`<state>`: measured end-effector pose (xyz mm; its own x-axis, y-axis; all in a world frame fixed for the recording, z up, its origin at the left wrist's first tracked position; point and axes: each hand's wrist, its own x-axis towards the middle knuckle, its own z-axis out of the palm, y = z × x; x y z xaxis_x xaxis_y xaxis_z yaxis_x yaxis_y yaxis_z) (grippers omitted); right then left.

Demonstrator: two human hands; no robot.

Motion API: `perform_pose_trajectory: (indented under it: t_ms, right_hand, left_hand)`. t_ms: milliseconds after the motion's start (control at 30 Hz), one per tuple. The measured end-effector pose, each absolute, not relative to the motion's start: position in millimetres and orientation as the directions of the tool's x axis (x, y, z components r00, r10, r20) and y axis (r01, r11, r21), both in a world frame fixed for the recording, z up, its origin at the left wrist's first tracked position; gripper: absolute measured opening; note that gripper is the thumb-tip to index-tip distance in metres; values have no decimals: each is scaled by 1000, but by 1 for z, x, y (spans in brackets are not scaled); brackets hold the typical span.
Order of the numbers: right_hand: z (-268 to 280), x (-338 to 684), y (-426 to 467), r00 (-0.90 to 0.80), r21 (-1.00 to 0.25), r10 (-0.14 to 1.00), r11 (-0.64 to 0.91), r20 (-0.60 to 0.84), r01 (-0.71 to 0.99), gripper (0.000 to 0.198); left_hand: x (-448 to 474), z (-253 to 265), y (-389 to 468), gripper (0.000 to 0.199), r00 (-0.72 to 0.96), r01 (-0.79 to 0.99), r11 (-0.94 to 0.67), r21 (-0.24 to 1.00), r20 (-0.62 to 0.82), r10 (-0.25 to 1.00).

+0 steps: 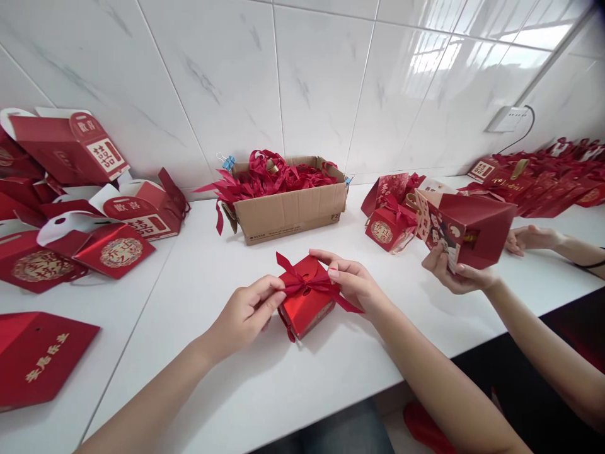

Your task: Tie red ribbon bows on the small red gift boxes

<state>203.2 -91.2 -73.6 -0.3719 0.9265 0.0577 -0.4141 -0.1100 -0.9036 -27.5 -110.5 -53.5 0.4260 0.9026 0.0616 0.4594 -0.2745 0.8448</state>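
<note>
A shiny red gift box (309, 315) rests on the white table in front of me, with a dark red ribbon (306, 285) tied in a bow across its top. My left hand (253, 309) pinches the left loop of the bow between thumb and fingers. On the other side my right hand (353, 282) has its thumb and fingers closed on the bow's right loop. One ribbon tail points up and left, another lies down and right below my right hand. A small tassel hangs at the box's lower front corner.
Behind the box stands a cardboard box (293, 215) full of red ribbons. Several red gift boxes (116, 249) are piled at left. At right a co-worker's hand (456, 271) holds a larger dark red box (486, 233). More red boxes (534, 183) line the back right.
</note>
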Motion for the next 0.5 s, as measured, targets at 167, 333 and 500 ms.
perform_pose_trajectory:
  t_ms: [167,333,500]
  right_hand:
    - [-71,203,-94,-401,-900,915,-143,38,-411,23]
    - [-70,201,-95,-402,-895,915,-157,27,-418,23]
    - [-73,201,-93,-374,-896,926,-131,42,-424,22]
  left_hand:
    - [-23,-47,-113,17,364,412,-361,837,211,907]
    - [-19,-45,-110,16,326,390,-326,861,202,924]
    - [-16,-48,-98,17,267,355,-285,890,196,944]
